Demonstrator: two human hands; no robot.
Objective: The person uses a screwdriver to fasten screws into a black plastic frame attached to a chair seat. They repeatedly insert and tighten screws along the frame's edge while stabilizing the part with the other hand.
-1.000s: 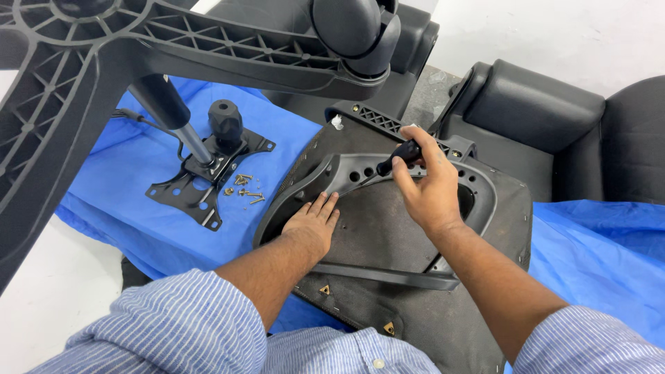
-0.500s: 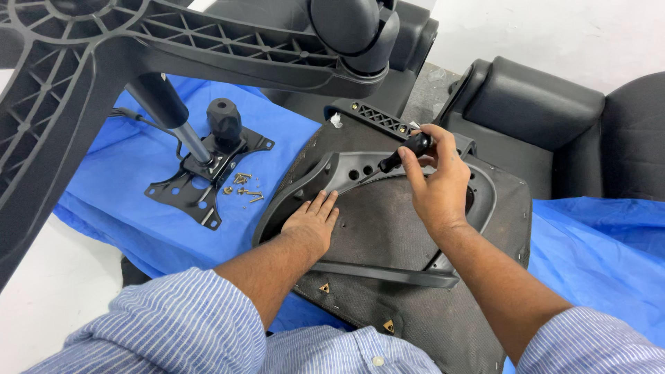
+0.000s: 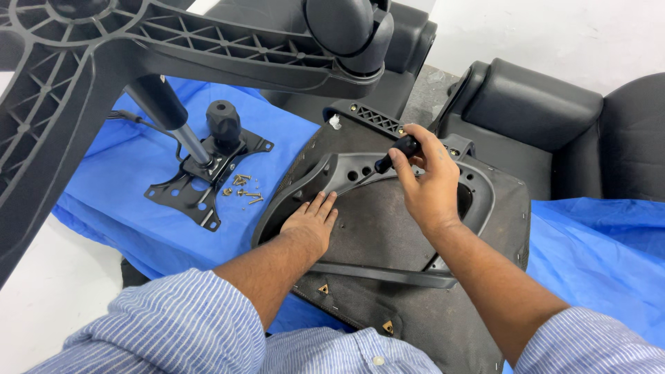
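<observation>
An upturned office-chair seat [image 3: 388, 235] lies before me with its dark underside up. A grey plastic armrest frame [image 3: 332, 170] with round holes rests on it. My left hand [image 3: 310, 221] lies flat, fingers together, on the seat beside the frame's lower left edge. My right hand [image 3: 429, 183] grips a black-handled screwdriver [image 3: 396, 152] whose tip points at one of the frame's holes. The tip itself is hidden by the handle.
A black metal tilt mechanism [image 3: 204, 173] with a round knob sits on the blue sheet [image 3: 131, 215] at left, several loose screws [image 3: 242, 190] beside it. The chair's star base [image 3: 173, 48] looms overhead. Black chair cushions [image 3: 533, 111] stand behind.
My right hand has turned the screwdriver and shifted slightly up over the frame's holes. The left hand has stayed pressed on the seat.
</observation>
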